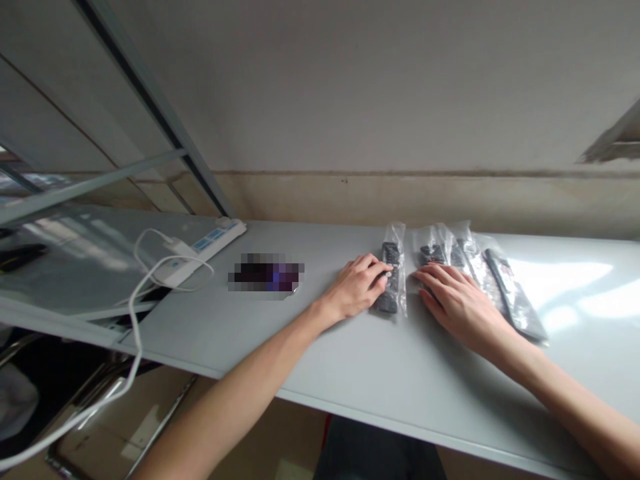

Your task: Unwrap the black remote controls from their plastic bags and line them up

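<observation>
Several black remote controls in clear plastic bags lie side by side on a pale grey table. My left hand rests on the table with its fingers curled onto the leftmost bagged remote. My right hand lies flat, fingers stretched out, over the second bagged remote. Two more bagged remotes, one of them, lie to the right of that hand.
A blurred dark object lies left of my left hand. A white power strip with a white plug and cable sits at the far left. A wall runs behind the table. A metal shelf frame stands at the left.
</observation>
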`<state>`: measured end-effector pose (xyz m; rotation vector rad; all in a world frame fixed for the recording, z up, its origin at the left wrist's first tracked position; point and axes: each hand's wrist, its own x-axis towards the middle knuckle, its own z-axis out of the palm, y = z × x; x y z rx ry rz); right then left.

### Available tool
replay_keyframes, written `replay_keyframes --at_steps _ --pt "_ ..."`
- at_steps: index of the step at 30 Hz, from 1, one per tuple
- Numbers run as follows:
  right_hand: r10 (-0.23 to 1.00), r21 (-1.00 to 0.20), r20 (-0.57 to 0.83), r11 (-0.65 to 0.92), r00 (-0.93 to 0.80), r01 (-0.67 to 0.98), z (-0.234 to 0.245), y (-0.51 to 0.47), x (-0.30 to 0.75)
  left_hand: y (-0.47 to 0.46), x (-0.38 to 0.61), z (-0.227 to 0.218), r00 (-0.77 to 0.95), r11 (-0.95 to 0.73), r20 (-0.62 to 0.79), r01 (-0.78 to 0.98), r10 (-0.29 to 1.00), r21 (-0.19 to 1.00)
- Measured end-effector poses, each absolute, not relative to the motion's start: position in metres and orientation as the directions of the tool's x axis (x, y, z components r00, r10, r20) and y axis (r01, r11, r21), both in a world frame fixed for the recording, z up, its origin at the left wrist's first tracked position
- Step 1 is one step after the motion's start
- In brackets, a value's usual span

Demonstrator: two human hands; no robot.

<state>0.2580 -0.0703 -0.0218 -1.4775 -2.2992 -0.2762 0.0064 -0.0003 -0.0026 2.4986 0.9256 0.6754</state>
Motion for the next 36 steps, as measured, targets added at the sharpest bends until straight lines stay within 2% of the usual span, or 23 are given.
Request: replay_keyframes --at_steps 5,8,10,13,16,18,20,22,24,26,28,32,36 --pt "0.854 0.067 0.397 0.34 -0.337 0.938 -0.016 -0.072 0.263 -0.003 0.01 -0.001 0.606 -0.663 0.297 0.566 0.738 0.491" --pt "0.849 0.081 0.408 0.333 -0.336 0.94 -0.014 -0.076 0.257 -0.008 0.015 0.0 0.555 -0.627 0.298 0.631 0.777 0.457" --pt "0.837 0.076 0.424 0.347 -0.346 0.935 -0.013 -0.079 0.25 -0.011 0.017 0.0 0.534 -0.596 0.278 0.636 0.798 0.49" --pt "0.82 0.04 0.429 0.402 -0.379 0.915 -0.013 -0.083 0.236 -0.013 0.018 -0.002 0.501 -0.511 0.205 0.61 0.841 0.606" --pt "0.816 -0.071 0.416 0.47 -0.402 0.88 -0.014 -0.086 0.226 -0.009 0.018 -0.005 0.488 -0.424 0.174 0.466 0.855 0.777" --pt "0.82 -0.178 0.422 0.492 -0.385 0.852 -0.013 -0.088 0.222 -0.005 0.019 -0.007 0.514 -0.335 0.177 0.234 0.839 0.913" --pt "0.84 -0.324 0.418 0.493 -0.345 0.807 -0.009 -0.089 0.219 -0.003 0.02 -0.007 0.553 -0.21 0.178 -0.005 0.814 0.978" --pt "0.876 -0.502 0.389 0.461 -0.286 0.732 -0.003 -0.091 0.216 -0.002 0.022 -0.005 0.59 -0.116 0.193 -0.167 0.784 0.979" --pt "0.913 -0.668 0.325 0.406 -0.247 0.624 0.001 -0.091 0.214 -0.003 0.024 -0.002 0.62 -0.081 0.223 -0.248 0.753 0.965" --pt "0.935 -0.769 0.258 0.351 -0.243 0.534 0.002 -0.092 0.212 -0.005 0.024 0.001 0.636 -0.057 0.238 -0.292 0.734 0.955" --pt "0.944 -0.803 0.225 0.321 -0.242 0.502 -0.002 -0.092 0.208 -0.007 0.024 0.003 0.63 -0.002 0.225 -0.334 0.743 0.942" --pt "0.946 -0.824 0.274 0.323 -0.171 0.465 -0.011 -0.09 0.203 -0.01 0.023 0.005 0.573 0.126 0.179 -0.451 0.8 0.884" --pt "0.984 -0.957 0.171 0.178 -0.048 0.229 -0.004 -0.086 0.208 -0.009 0.022 0.009 0.519 0.127 0.161 -0.476 0.839 0.87"
